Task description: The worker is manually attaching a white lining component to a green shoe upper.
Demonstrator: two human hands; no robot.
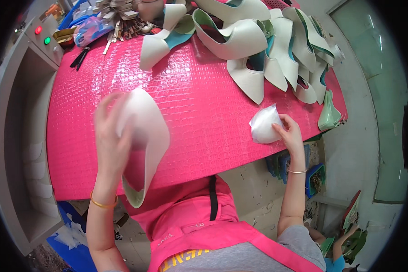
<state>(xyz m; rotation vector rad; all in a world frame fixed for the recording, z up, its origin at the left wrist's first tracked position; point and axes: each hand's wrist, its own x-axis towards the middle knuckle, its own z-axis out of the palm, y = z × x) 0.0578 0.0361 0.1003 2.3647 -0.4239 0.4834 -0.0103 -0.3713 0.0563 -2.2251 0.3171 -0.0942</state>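
My left hand (111, 136), smeared a little by motion, is closed on a white shoe upper (155, 124) over the left half of the pink table. The upper's broad toe end is by my fingers, and its narrow curved strap end with a pale green lining hangs past the near table edge. Farther right, my right hand (291, 132) pinches a small shiny white curved piece (264, 124) between thumb and fingers, low over the table. What that piece is made of I cannot tell.
A pile of white shoe uppers (245, 41) covers the back right of the pink table (204, 122). A pale green shoe form (329, 111) lies at the right edge. Back left hold a bundle of strips (118, 18) and a black tassel (80, 58). A grey machine (13, 149) flanks the left edge.
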